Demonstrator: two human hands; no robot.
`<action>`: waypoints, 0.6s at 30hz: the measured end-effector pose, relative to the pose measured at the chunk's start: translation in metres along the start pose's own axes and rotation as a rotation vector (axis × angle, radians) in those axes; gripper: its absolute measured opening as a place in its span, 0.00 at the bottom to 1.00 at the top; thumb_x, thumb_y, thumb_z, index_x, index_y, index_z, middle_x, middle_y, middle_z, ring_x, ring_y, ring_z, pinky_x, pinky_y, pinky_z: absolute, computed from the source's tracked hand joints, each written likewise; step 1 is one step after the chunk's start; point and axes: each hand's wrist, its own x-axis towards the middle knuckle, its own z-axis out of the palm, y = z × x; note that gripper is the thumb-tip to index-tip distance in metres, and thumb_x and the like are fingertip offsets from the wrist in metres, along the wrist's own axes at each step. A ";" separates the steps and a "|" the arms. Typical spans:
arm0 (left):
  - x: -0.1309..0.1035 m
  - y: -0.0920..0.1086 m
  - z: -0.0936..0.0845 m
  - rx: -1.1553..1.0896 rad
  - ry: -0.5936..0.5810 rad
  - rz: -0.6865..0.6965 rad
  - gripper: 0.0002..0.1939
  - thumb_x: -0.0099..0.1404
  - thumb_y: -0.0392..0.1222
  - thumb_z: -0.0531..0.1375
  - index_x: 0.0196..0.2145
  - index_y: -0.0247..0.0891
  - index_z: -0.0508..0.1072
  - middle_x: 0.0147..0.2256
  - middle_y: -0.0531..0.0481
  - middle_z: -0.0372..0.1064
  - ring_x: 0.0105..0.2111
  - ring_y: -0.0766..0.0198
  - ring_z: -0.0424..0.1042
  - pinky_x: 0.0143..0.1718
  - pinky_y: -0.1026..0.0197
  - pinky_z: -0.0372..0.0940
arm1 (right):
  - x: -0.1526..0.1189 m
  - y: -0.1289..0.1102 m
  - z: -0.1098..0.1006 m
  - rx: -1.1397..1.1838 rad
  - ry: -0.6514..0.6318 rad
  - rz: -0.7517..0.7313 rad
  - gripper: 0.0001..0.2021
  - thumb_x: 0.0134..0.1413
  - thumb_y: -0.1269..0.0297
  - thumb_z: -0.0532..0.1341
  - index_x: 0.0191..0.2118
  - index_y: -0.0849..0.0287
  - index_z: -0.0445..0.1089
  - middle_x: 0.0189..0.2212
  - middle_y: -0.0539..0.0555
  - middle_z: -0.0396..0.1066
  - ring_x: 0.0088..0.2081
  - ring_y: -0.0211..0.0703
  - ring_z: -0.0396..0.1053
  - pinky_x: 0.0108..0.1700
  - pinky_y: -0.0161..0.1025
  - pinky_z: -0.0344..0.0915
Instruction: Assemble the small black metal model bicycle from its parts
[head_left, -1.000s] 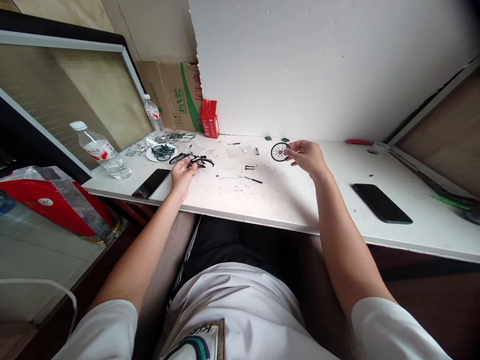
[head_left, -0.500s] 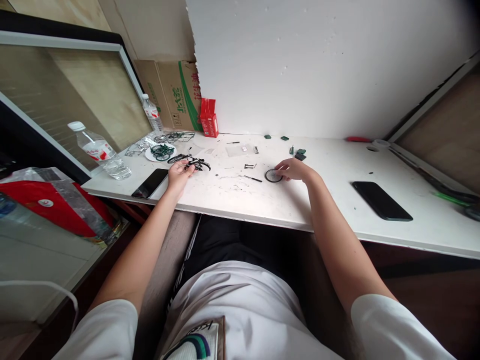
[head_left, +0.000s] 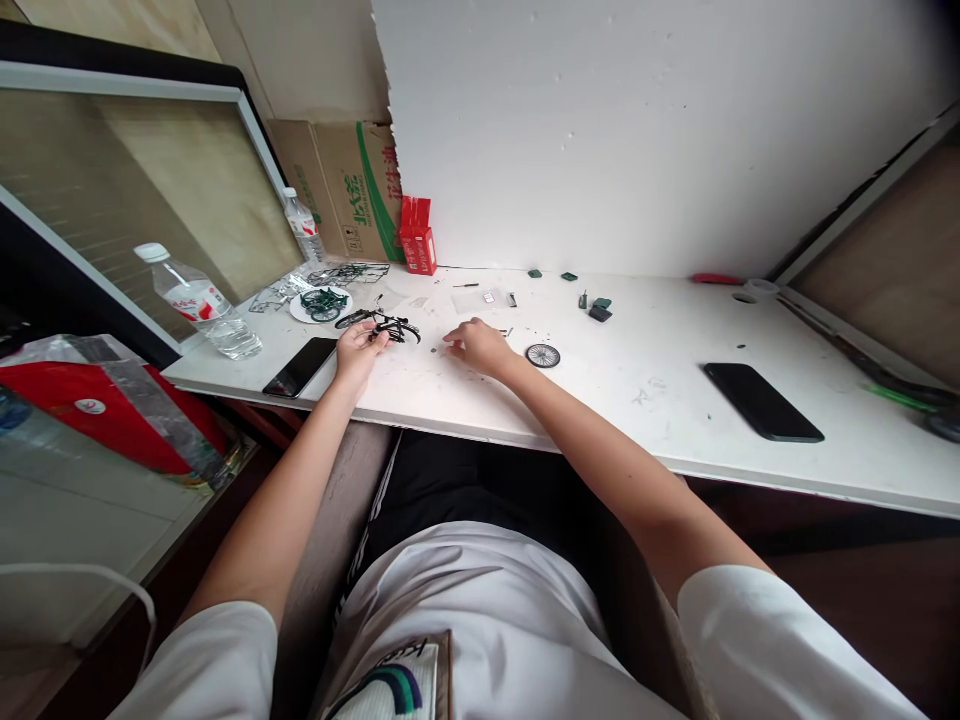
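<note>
A small black model bicycle is gripped in my left hand, left of the middle of the white table. My right hand is over the table to the right of it, fingers partly bent and pointing left, close to a tiny dark round piece. Whether its fingertips hold anything is too small to tell. Just right of my right hand, a spoked black wheel lies flat. Small dark parts lie partly hidden behind that hand.
A white plate with green bicycle parts, a phone and water bottles are on the left. A red box stands behind. Green pieces lie at the back; another phone lies right.
My right hand has let go of the wheel and moved left toward the bicycle. The wheel now lies by itself on the table. My left hand has stayed in place.
</note>
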 end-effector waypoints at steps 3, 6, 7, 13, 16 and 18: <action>0.000 -0.001 0.000 -0.008 0.003 -0.003 0.29 0.52 0.42 0.82 0.45 0.37 0.74 0.38 0.46 0.80 0.34 0.61 0.81 0.37 0.63 0.67 | 0.015 -0.012 0.010 -0.105 -0.044 -0.037 0.16 0.75 0.63 0.63 0.61 0.57 0.83 0.57 0.63 0.82 0.63 0.59 0.71 0.54 0.44 0.72; 0.001 -0.002 0.000 -0.018 0.007 -0.009 0.28 0.53 0.42 0.82 0.45 0.37 0.74 0.37 0.46 0.79 0.34 0.61 0.81 0.38 0.62 0.68 | 0.024 -0.020 0.015 -0.241 -0.088 -0.104 0.16 0.77 0.66 0.58 0.53 0.61 0.85 0.58 0.66 0.80 0.64 0.61 0.67 0.53 0.44 0.71; 0.001 -0.002 0.000 -0.021 0.008 -0.010 0.28 0.53 0.41 0.82 0.45 0.37 0.74 0.37 0.47 0.79 0.34 0.60 0.81 0.39 0.61 0.69 | 0.026 -0.023 0.016 -0.278 -0.100 -0.123 0.18 0.77 0.67 0.56 0.52 0.62 0.85 0.58 0.67 0.80 0.64 0.61 0.66 0.54 0.45 0.70; 0.001 -0.001 0.002 -0.031 0.021 -0.007 0.28 0.53 0.41 0.82 0.45 0.37 0.73 0.37 0.46 0.79 0.33 0.62 0.81 0.37 0.63 0.69 | 0.032 -0.033 0.022 -0.353 -0.115 -0.189 0.19 0.78 0.67 0.53 0.53 0.65 0.83 0.58 0.69 0.79 0.65 0.62 0.64 0.57 0.49 0.70; -0.001 0.001 0.004 -0.033 0.031 -0.007 0.27 0.53 0.40 0.81 0.44 0.37 0.73 0.36 0.48 0.79 0.32 0.64 0.81 0.35 0.65 0.69 | 0.030 -0.030 0.027 -0.282 -0.077 -0.178 0.19 0.79 0.64 0.54 0.52 0.65 0.83 0.57 0.69 0.80 0.63 0.62 0.66 0.56 0.48 0.72; -0.002 0.003 0.005 -0.042 0.025 -0.007 0.26 0.53 0.39 0.81 0.44 0.37 0.73 0.36 0.49 0.79 0.32 0.64 0.81 0.36 0.64 0.70 | 0.027 -0.027 0.028 -0.211 -0.045 -0.151 0.16 0.77 0.63 0.57 0.51 0.62 0.83 0.56 0.67 0.81 0.62 0.60 0.68 0.53 0.46 0.73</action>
